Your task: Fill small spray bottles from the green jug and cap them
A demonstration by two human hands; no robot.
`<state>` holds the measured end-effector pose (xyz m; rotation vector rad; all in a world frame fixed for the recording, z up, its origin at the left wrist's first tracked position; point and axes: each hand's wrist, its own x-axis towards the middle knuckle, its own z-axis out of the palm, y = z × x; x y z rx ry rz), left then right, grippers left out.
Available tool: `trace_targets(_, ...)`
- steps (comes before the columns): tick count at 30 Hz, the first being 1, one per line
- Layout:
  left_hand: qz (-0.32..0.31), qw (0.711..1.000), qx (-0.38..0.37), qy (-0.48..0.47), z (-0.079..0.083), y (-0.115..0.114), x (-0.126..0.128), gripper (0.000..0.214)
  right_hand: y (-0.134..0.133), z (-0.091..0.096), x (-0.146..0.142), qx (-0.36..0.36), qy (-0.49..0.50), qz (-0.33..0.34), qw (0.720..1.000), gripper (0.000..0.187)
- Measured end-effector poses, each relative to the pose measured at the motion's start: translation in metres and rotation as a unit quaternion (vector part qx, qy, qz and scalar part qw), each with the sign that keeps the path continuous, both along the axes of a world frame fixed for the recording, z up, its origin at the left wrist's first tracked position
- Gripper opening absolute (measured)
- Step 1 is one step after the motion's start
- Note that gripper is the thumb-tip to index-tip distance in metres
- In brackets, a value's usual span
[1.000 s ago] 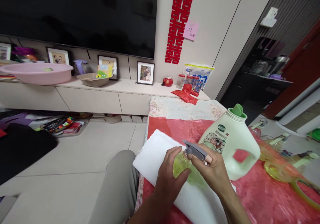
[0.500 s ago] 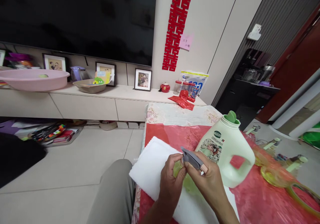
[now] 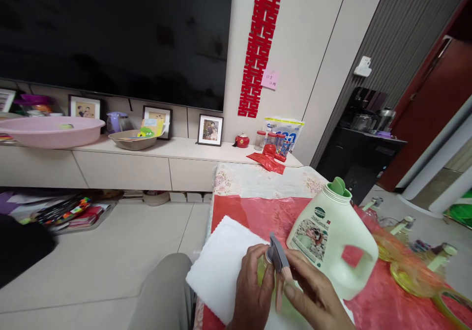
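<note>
My left hand (image 3: 250, 290) is wrapped round the neck of a clear spray bottle (image 3: 261, 270) with yellow-green liquid in it. On its top sits a grey trigger spray head (image 3: 279, 255) with a pinkish trigger. My right hand (image 3: 317, 293) grips the spray head, thumb on the near side and fingers behind it. Much of the bottle is hidden by my hands. Beneath them lies a white cloth (image 3: 217, 258). Just right of my hands stands a pale green jug (image 3: 344, 246) with a handle and a green piece in its open mouth.
Several more spray bottles (image 3: 409, 271) with yellow liquid stand at the right on the red plastic sheet (image 3: 261, 209). A roll of tape (image 3: 438, 303) lies at the lower right. Red-lidded jars (image 3: 260, 140) and a white bag (image 3: 295, 128) are on the cabinet behind.
The spray head has turned so that its trigger points down towards me. My right hand has shifted its grip on it, while my left hand still holds the bottle. The view has tilted up slightly.
</note>
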<state>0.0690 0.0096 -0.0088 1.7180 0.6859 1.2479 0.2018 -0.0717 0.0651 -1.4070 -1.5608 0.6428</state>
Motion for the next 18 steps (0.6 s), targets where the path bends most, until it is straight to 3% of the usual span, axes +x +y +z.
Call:
trace_targets(3,-0.002,1.0,0.007,0.01,-0.003,-0.001,0.002,0.028,0.006,-0.007,0.005,-0.012,0.04,-0.021,0.999,0.035)
trace_targets(8,0.073,0.997,0.032,0.008,-0.009,-0.004,0.007,0.031,0.024,-0.028,-0.002,0.057,0.046,-0.079,0.994,0.029)
trace_targets(18,0.033,0.998,0.024,0.041,-0.009,0.002,0.003,0.042,0.026,-0.053,-0.02,0.142,0.036,-0.172,0.974,0.024)
